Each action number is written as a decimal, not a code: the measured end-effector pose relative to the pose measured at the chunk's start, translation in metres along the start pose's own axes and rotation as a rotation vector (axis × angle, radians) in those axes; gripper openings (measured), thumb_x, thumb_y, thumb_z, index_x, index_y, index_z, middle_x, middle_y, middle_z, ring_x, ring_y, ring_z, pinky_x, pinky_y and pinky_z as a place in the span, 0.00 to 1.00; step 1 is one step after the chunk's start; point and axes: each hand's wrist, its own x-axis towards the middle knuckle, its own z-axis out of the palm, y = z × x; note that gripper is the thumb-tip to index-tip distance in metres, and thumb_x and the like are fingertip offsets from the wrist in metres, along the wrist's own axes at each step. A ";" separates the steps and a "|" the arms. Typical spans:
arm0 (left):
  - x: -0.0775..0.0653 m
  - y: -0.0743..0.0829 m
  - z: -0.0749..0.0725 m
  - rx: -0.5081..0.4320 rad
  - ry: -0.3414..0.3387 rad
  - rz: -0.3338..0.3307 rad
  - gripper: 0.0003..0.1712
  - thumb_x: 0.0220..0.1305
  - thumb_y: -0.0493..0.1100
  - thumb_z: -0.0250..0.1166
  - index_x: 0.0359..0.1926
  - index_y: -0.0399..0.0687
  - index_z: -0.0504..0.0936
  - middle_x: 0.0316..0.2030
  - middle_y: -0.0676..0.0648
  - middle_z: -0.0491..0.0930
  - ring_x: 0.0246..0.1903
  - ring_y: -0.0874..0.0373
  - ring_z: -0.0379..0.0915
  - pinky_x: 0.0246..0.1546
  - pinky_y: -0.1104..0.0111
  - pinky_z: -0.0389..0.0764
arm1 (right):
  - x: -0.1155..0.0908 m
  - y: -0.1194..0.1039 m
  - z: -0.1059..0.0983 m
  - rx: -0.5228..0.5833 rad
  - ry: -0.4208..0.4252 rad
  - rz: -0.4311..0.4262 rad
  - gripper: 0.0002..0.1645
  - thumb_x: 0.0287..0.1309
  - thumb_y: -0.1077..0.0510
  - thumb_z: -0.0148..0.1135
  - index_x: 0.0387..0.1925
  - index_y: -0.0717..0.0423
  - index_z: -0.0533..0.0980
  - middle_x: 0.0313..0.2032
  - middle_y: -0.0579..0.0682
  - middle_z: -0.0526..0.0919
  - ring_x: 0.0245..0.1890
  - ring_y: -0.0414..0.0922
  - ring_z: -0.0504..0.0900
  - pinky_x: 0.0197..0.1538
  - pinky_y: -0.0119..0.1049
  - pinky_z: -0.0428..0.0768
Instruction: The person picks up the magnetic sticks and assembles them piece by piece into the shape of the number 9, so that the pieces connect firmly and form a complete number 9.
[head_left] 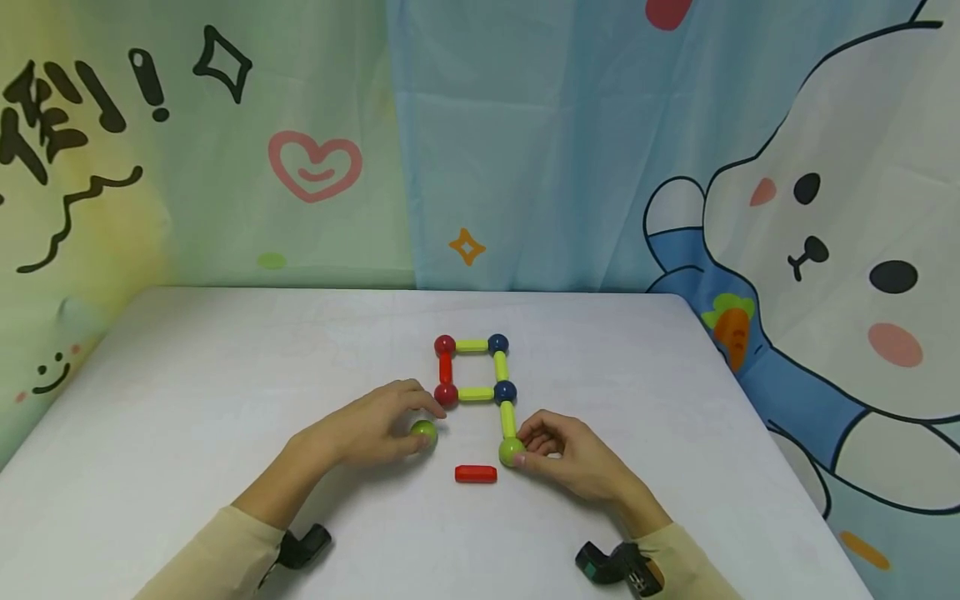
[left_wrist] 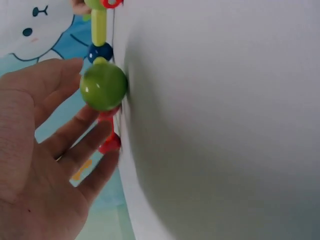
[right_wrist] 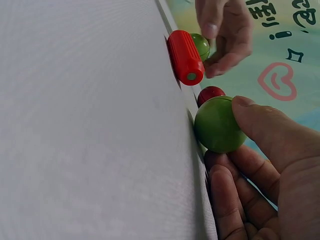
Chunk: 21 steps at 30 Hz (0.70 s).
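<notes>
Several magnetic rods and balls form a square with red balls on its left and dark blue balls on its right. A yellow-green rod runs from the near blue ball to a green ball. My right hand pinches that ball, thumb on its near side in the right wrist view. Another green ball lies on the table within the loosely spread fingers of my left hand; the thumb is close against it. Between the hands lies a loose red rod.
The white table stretches out on both sides of the pieces. Behind it hangs a printed cloth with cartoon figures. Small dark cameras sit on both wrists, near the beige sleeves.
</notes>
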 end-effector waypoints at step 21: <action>0.009 0.025 0.013 0.086 -0.020 0.096 0.21 0.61 0.51 0.74 0.55 0.59 0.85 0.54 0.56 0.81 0.59 0.58 0.71 0.60 0.53 0.70 | 0.000 -0.001 0.001 -0.008 0.013 0.022 0.19 0.62 0.49 0.73 0.49 0.53 0.79 0.42 0.47 0.82 0.42 0.45 0.81 0.48 0.30 0.80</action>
